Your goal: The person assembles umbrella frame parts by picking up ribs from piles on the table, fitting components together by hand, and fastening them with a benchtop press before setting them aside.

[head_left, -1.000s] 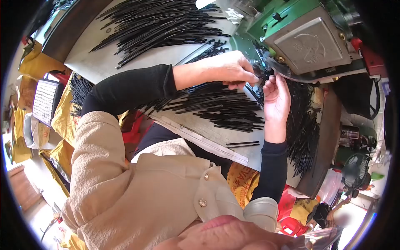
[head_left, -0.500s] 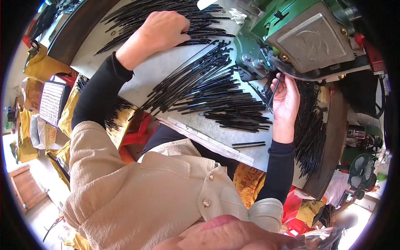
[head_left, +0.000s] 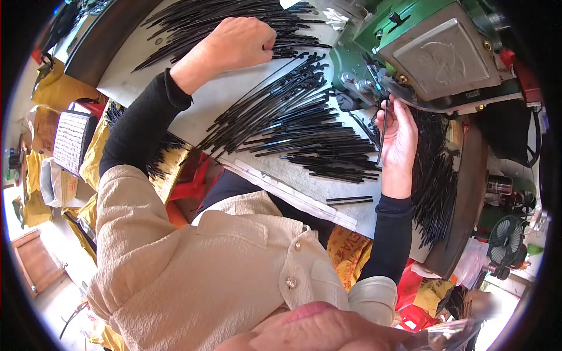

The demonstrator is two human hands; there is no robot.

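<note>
My left hand (head_left: 243,44) is closed above the upper pile of thin black rods (head_left: 187,32). Its curled fingers hide whatever may be in them. Beside the green machine (head_left: 351,64), my right hand (head_left: 400,133) has its palm turned up and pinches one slim black rod (head_left: 383,136). The upper end of that rod is close to the machine's metal working part (head_left: 377,88); whether they touch I cannot tell. Between my hands lie a slanted bundle of long rods with hooked ends (head_left: 263,105) and a heap of shorter rods (head_left: 328,140).
Two loose rods (head_left: 349,200) lie near the white front edge (head_left: 293,196) of the table. More black rods (head_left: 436,181) are heaped right of my right forearm, against a brown board (head_left: 468,187). A small fan (head_left: 507,240) stands at far right.
My left hand has shifted slightly right, its fingers curled tighter. The rod in my right hand has swung from a slant to nearly upright in the view. The piles look the same.
</note>
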